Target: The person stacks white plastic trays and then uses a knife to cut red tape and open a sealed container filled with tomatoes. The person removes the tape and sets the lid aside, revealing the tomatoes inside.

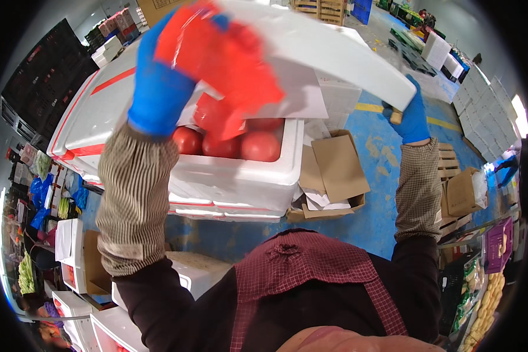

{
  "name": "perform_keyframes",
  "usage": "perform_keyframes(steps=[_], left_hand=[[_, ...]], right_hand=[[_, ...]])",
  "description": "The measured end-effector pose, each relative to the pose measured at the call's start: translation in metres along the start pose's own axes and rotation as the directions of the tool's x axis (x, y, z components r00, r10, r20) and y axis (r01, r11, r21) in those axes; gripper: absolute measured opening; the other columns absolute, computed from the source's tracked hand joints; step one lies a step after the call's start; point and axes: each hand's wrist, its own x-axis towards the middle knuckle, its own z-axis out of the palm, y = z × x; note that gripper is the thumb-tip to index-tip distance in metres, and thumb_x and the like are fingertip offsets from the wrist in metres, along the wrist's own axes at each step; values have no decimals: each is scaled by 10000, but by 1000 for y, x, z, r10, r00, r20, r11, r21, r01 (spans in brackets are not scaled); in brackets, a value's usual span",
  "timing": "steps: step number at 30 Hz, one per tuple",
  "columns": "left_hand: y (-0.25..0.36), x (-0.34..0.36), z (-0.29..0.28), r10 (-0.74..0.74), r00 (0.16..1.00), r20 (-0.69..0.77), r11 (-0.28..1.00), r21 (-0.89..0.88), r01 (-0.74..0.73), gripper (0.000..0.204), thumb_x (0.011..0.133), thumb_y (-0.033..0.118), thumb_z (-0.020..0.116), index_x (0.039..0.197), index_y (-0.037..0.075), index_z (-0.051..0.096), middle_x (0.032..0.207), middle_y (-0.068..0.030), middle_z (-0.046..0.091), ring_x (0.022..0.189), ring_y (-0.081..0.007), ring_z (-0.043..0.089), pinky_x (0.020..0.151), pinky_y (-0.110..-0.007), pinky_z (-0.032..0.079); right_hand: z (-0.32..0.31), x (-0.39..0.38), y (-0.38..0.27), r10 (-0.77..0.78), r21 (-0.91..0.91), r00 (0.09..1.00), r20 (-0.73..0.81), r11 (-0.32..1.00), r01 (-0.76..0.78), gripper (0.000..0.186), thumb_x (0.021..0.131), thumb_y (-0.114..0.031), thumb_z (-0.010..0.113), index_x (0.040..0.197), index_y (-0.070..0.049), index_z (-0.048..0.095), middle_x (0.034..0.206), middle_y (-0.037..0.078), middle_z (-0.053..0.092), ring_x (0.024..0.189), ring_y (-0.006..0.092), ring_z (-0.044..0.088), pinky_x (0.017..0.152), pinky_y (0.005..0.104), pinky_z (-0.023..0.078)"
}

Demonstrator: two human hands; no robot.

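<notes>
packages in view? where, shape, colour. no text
Foam box: centre, white, open, red tomatoes inside.
Foam lid: white slab above box, right hand at its edge.
Cardboard box: brown, open, on blue floor right of foam box.
Red sheet: in left hand.

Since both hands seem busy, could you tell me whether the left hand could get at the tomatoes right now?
Probably not: the left hand holds red plastic over the tomatoes, blocking them.

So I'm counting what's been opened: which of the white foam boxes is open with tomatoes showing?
The foam box right below the left hand, its red tomatoes showing. The right hand holds up its white lid; the red-taped box behind stays closed.
</notes>
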Motion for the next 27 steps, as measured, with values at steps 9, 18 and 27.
perform_keyframes(steps=[9,18,27], left_hand=[[54,108,115,-165,885,434,484,-747,457,220,920,101,681,1118,4,682,1020,-94,716,919,-158,687,835,-298,563],[-5,101,163,-216,969,115,973,104,205,290,922,49,720,1194,-19,642,1150,-195,713,1012,-284,723,900,-352,571],[-15,70,139,-719,668,191,694,248,676,343,1030,204,645,1319,41,562,1243,-89,627,1166,-189,614,1030,-322,484]], right_hand=[[-143,38,37,-160,-56,969,191,983,173,276,1014,-193,655,1113,62,616,762,32,628,570,67,569,474,182,476],[-304,107,20,-29,121,974,-224,991,57,341,974,-363,635,1067,-36,608,703,27,625,487,113,563,380,226,435],[-280,293,37,-198,184,980,24,964,190,489,1006,-319,616,1352,6,500,1243,123,583,1148,200,564,982,318,475]])
